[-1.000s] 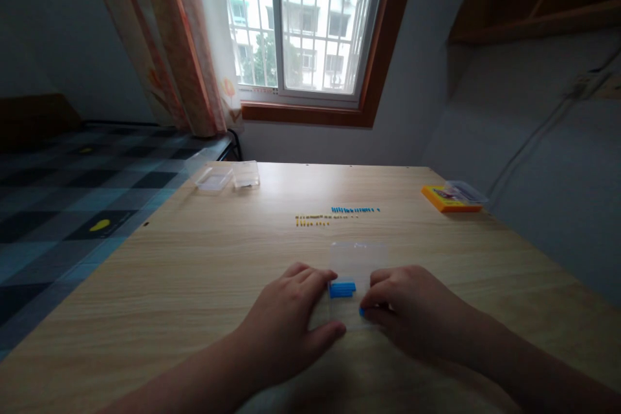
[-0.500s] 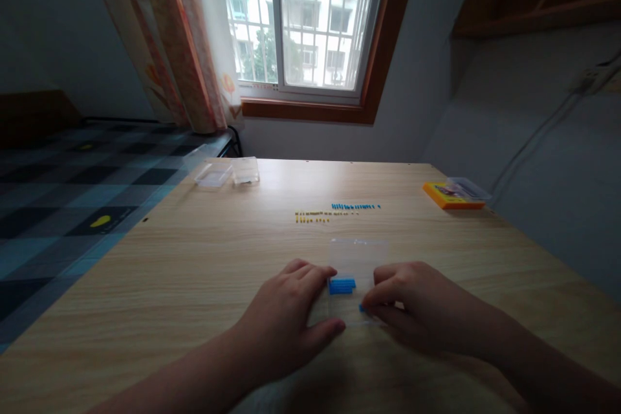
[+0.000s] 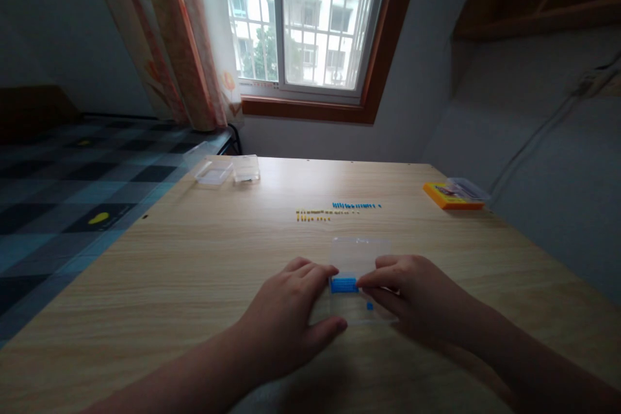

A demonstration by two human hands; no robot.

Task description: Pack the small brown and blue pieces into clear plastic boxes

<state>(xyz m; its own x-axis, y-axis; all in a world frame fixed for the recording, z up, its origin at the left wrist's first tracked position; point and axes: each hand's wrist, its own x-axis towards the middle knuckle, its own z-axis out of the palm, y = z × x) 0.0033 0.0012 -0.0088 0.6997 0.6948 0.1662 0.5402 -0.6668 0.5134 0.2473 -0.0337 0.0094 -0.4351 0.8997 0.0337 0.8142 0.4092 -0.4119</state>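
Observation:
A shallow clear plastic box (image 3: 361, 255) lies on the table before me. Along its left side rests my left hand (image 3: 295, 310), fingers and thumb spread, the fingertips at the box's edge. Inside, a block of blue plastic pieces (image 3: 343, 285) lies in a row near the left wall. My right hand (image 3: 405, 284) is closed in a pinch at the right end of this block, on a small blue piece mostly hidden by the fingertips. A separate small blue piece (image 3: 369, 306) lies nearer to me, below the right fingers.
Beyond the box, small blue pieces (image 3: 356, 206) and yellow pieces (image 3: 313, 218) stand in rows. Clear plastic containers (image 3: 246, 169) sit at the far left of the table (image 3: 218, 239). An orange-yellow box (image 3: 451, 197) with a clear lid on it lies at the right edge.
My right hand has moved up and left from the near part of the box to the blue block, which now looks fuller. A small blue piece shows below it. The left hand stays put.

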